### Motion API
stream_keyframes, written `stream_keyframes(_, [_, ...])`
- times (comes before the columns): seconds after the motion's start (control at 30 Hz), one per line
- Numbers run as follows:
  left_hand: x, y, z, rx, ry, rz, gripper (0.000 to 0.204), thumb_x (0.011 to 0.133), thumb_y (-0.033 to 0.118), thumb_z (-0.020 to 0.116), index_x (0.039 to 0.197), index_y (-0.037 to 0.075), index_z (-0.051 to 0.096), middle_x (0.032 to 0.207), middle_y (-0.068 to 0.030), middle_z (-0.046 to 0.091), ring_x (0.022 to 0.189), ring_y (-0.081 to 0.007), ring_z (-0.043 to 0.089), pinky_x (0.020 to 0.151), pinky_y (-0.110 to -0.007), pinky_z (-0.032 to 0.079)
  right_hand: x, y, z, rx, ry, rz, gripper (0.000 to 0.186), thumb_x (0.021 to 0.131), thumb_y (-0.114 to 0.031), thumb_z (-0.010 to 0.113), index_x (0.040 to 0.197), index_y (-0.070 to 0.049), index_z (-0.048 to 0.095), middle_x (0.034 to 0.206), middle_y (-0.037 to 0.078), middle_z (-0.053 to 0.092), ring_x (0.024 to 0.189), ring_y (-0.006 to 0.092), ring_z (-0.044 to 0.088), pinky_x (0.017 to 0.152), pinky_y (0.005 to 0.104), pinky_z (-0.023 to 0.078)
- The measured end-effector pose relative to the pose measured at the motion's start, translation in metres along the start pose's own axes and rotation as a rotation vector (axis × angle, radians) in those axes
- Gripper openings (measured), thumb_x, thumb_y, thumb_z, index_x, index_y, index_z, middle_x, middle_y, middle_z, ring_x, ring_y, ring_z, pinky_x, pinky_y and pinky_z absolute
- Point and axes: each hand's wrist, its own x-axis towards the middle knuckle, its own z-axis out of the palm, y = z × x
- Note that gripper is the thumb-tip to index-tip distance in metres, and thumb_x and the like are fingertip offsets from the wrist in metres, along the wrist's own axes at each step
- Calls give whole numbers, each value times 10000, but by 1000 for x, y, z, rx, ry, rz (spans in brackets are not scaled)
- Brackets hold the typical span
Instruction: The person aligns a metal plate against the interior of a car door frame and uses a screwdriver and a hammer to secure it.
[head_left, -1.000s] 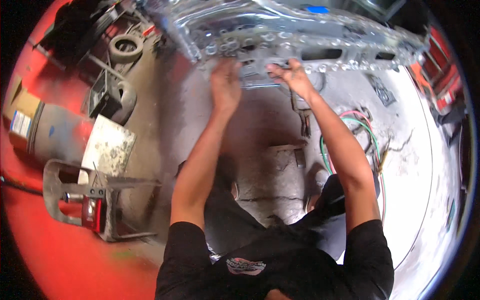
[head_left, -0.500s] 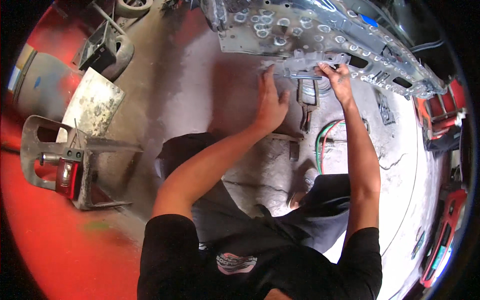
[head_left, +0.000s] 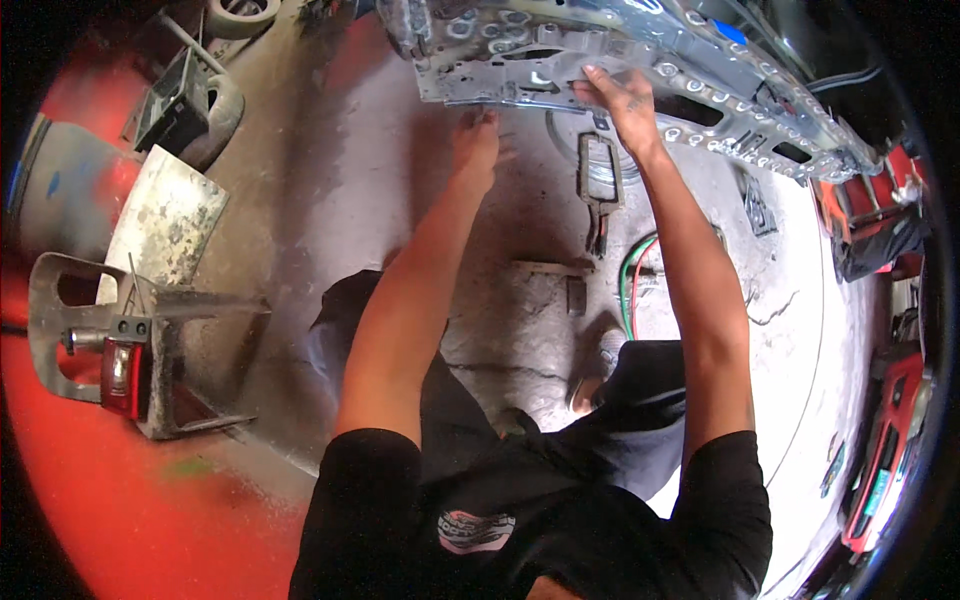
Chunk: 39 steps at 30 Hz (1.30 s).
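A grey car body panel point(head_left: 740, 130) with ring-shaped weld marks spans the top. Against its lower left part lies a thin, pale metal bracket point(head_left: 515, 84) with cut-out holes. My right hand point(head_left: 625, 105) grips the bracket near its right end, fingers on its face. Below the bracket's left part is my left hand point(head_left: 477, 148), fingertips up at its lower edge and thumb apart. Slight blur hides whether those fingertips touch it. Between and below the hands, a long-jawed clamp point(head_left: 582, 190) lies on the floor.
Green and red hoses point(head_left: 634, 285) curve across the floor near my foot. At left stand an upturned plastic stool point(head_left: 200, 300) with a red tail light point(head_left: 122, 378), a worn pale panel point(head_left: 170, 225) and a black box point(head_left: 173, 100). A red bumper point(head_left: 885, 450) is at right.
The bracket has gone up and slightly left, from below the panel to against it, with my right hand on it. My left hand has shifted left. The view has moved slightly.
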Motion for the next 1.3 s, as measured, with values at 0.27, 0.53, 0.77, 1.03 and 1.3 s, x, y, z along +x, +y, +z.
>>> stream_keyframes(0.27, [38,-23,-12,-151,-30,-39,314,959,82,478,1271,86,507,1137,-107,581,935,-355,692,671,-488,621,10,16,4,96,60,23,367,911,-132,746,1042,87,482,1011,241,693,838,277,740,772,359,639])
stream_keyframes(0.53, [33,-19,-12,-291,-72,-33,442,957,34,424,1398,44,413,1228,-149,564,1028,-398,666,754,-507,638,9,21,0,184,39,13,307,914,-75,711,982,99,467,1003,274,689,871,329,743,810,363,633])
stream_keyframes(0.77, [18,-3,-17,-319,-159,-44,468,969,21,404,1435,-17,366,1330,-183,525,1142,-427,624,830,-525,638,0,22,-14,108,14,59,335,932,-115,694,1044,185,596,1016,284,680,939,355,725,863,413,624])
stream_keyframes(1.03, [8,13,-16,-259,-183,-54,493,975,17,391,1457,-49,314,1387,-201,487,1219,-453,572,888,-553,606,-15,17,-19,135,71,53,376,944,-141,692,1067,198,587,1032,288,679,933,355,727,853,403,627])
stream_keyframes(1.3, [2,31,-16,-314,-128,-20,505,1010,61,324,1488,-64,220,1427,-248,439,1282,-480,504,1013,-598,531,18,35,-8,-19,-9,89,394,958,-228,621,1040,152,552,1084,239,702,991,311,715,876,373,600])
